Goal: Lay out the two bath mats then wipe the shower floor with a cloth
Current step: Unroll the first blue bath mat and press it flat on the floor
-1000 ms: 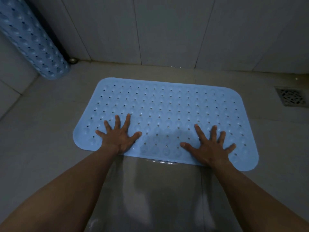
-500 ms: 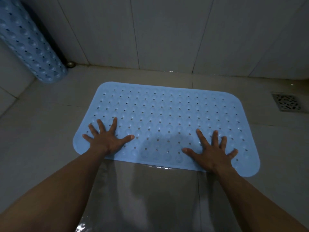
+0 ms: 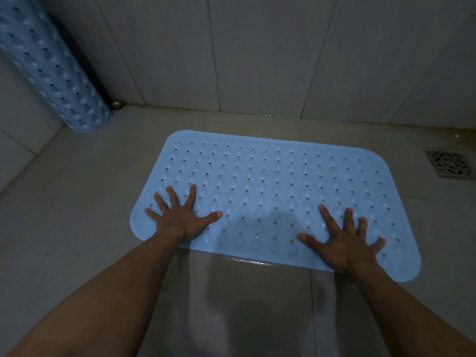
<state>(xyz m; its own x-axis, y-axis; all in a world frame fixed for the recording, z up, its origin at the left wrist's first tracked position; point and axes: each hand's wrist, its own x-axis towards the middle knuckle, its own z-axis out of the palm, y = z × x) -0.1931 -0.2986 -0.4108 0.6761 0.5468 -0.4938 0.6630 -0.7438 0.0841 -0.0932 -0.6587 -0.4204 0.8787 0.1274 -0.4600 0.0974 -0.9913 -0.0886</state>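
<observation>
A light blue bath mat (image 3: 273,181) with rows of small holes lies flat on the grey tiled shower floor (image 3: 77,215). My left hand (image 3: 181,217) presses palm down on its near left part, fingers spread. My right hand (image 3: 343,242) presses flat on its near right part, fingers also spread. A second blue mat (image 3: 51,65), rolled into a tube, leans in the far left corner against the wall. No cloth is in view.
A square metal floor drain (image 3: 449,163) sits at the right, just beyond the mat. A small metal fitting (image 3: 118,103) is in the corner by the rolled mat. Tiled walls close the back and left. A wet patch (image 3: 247,261) glistens by the mat's near edge.
My left hand has slid left along the mat's near edge. My right hand has stayed in about the same spot, pressing flat on the mat.
</observation>
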